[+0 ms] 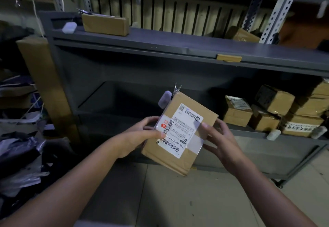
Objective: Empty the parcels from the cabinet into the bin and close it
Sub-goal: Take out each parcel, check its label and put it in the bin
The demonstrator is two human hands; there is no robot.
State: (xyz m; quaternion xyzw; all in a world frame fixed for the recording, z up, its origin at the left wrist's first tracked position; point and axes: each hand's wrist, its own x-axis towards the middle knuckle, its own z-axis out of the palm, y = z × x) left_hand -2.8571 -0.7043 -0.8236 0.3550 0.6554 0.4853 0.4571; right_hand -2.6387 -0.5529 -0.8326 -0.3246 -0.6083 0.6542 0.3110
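Two bare forearms reach up from the bottom corners of the frame over a pale tiled floor; between them, at the centre, a brown cardboard parcel is held in the air, tilted, in front of the dark grey metal cabinet; the left hand grasps its left edge with the thumb lying on the white printed label; the right hand grasps the right edge, thumb on the clear tape, fingers curled behind; at the parcel's top corner a metal clip holds a small grey tag; the shelf space behind the parcel is dark; at the middle right of the frame a stack of parcels sits on the lower shelf; at the upper left a long brown box lies on the top shelf with a white tag just beside it; a tall sheet of cardboard leans at the cabinet's left side; crumpled dark and grey bags lie heaped at the lower left
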